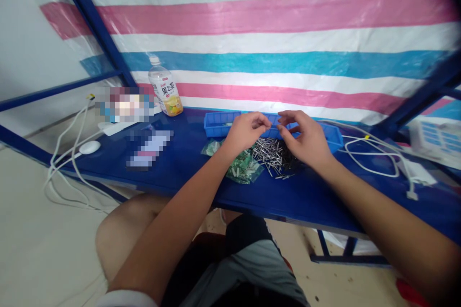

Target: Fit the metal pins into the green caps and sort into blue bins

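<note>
My left hand (248, 130) is above the pile, its thumb and fingertips close together; what they hold, if anything, is too small to make out. Facing it, my right hand (304, 136) has its fingers curled and thumb apart from them, with nothing visible in between. Under the hands lies a heap of thin metal pins (270, 154) on the blue table. Beside the heap, below my left wrist, are green plastic bags (245, 169) with small pieces inside. Behind both hands stands a row of blue plastic bins (216, 124), partly hidden by them.
A drink bottle (166, 88) stands at the back left of the table (187, 153). White cables and a power strip (418, 172) lie at the right. More cables and a white round object (90, 147) are at the left. Blue frame bars flank a striped sheet.
</note>
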Demonstrator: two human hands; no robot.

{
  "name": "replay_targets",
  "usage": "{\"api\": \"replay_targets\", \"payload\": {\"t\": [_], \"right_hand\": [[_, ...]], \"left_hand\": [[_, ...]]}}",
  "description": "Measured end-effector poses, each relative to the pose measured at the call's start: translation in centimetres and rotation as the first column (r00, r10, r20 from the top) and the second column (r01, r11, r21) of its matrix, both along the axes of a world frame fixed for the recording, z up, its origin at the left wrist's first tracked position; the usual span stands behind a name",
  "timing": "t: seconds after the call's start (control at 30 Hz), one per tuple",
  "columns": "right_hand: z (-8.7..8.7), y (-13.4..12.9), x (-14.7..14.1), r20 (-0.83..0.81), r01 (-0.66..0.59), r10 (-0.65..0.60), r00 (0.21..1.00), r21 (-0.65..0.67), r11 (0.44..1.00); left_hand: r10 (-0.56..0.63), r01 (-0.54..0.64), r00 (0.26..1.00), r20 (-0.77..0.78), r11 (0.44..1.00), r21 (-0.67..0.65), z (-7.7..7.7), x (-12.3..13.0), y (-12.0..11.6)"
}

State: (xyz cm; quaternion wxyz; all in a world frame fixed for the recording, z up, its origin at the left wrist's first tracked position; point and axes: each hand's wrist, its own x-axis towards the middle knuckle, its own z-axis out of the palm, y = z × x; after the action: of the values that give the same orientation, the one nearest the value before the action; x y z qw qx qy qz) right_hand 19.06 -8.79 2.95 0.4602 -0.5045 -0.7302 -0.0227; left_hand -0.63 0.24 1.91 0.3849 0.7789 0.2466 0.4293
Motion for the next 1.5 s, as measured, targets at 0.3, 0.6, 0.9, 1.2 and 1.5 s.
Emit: {"api": "replay_targets", "payload": {"t": [0.3,0.6,0.9,1.2,1.5], "right_hand": [[-0.3,0.4,0.1,-0.019,-0.022,0.022,1.000,0.022,1.000],[-0.5,0.6,0.5,0.136,-0.019,0.026,0.990,-0.055,0.998],[-1.0,0.9,0.6,0.144,-0.003,0.024,0.989,-0.142,0.990],[-1.3,0.8,0.1,0.114,-0.048,0.074,0.991,-0.214,0.976],[-0.4,1.8,1.7,-0.493,-0.146,-0.026,0.870,-0.307,0.940]], "left_hand": [[0.006,-0.002,0.997,-0.079,0.999,0.049,0.9,0.0,-0.8],[0.085,-0.078,0.993,-0.084,0.993,0.085,0.8,-0.2,-0.8],[0.121,-0.112,0.988,-0.097,0.990,0.091,0.7,-0.4,-0.9],[0.119,-0.109,0.987,-0.107,0.990,0.091,0.9,-0.4,-1.0],[0.109,-0.054,0.960,-0.258,0.976,0.211,1.1,-0.5,-1.2]]}}
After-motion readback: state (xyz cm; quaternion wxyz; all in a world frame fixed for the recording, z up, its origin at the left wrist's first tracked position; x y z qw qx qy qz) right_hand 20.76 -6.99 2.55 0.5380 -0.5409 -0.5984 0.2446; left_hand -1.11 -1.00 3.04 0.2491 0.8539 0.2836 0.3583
